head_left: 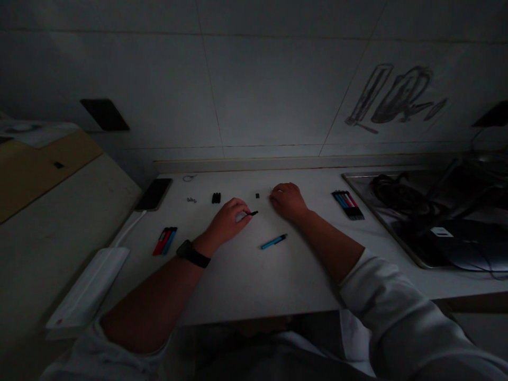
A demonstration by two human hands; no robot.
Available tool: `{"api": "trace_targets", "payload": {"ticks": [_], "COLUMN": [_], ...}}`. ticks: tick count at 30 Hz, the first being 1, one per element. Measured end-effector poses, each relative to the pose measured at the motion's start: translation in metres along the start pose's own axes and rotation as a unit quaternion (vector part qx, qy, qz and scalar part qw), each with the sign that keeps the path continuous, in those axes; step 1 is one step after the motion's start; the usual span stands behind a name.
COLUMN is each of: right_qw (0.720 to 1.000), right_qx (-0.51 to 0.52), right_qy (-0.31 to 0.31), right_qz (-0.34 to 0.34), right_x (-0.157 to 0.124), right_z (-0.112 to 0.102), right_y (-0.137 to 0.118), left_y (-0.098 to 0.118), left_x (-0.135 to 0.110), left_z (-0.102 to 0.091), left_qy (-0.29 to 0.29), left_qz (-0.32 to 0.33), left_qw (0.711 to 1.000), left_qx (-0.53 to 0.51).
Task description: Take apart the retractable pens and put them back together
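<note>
Between the thumb and fingers of my left hand (230, 219) is a small black pen part (254, 213), its tip pointing right. My right hand (289, 201) rests farther back on the table with its fingers drawn together. A thin pale bit shows by its fingertips, too small to name. Between the hands lies a small dark block (257, 196). Nearer to me is a blue pen (273, 242), lying slantwise. Several short black pieces (216, 198) stand in a cluster behind my left hand, with small grey bits (191, 200) to their left.
Red and blue pen barrels (165, 241) lie left; a row of coloured pens (348, 205) lies right. A phone (155, 194), a white power strip (89, 288) and a thin ring (189, 178) are on the left side. A metal-edged tray (397, 238) holds dark items at right.
</note>
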State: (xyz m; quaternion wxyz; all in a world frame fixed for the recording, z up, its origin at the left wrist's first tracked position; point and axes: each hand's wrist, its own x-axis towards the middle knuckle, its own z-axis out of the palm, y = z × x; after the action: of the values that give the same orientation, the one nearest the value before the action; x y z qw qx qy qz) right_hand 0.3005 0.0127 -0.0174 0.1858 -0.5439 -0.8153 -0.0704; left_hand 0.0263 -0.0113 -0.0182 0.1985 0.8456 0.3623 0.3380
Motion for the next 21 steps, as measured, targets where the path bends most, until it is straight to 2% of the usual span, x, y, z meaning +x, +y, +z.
{"api": "trace_targets", "payload": {"ticks": [9,15,18,21], "right_qw": [1.0,0.999,0.998,0.983], "right_qx": [-0.01,-0.006,0.053,0.181], "right_qy": [-0.024,-0.034,-0.033,-0.004], "right_qz": [0.0,-0.016,-0.026,-0.029], "right_x": [0.001,0.003,0.002,-0.002], "right_z": [0.002,-0.004,-0.007,-0.008], "right_y": [0.001,-0.006,-0.01,-0.018], "left_y": [0.001,0.001,0.001,0.0], "left_x": [0.0,0.0,0.0,0.0], "left_z": [0.0,0.0,0.0,0.0], "left_qy": [0.002,0.0,0.005,0.01], "left_qz": [0.003,0.009,0.008,0.01], "left_qw": [1.0,1.0,1.0,1.0], "left_qx": [0.002,0.018,0.017,0.012]}}
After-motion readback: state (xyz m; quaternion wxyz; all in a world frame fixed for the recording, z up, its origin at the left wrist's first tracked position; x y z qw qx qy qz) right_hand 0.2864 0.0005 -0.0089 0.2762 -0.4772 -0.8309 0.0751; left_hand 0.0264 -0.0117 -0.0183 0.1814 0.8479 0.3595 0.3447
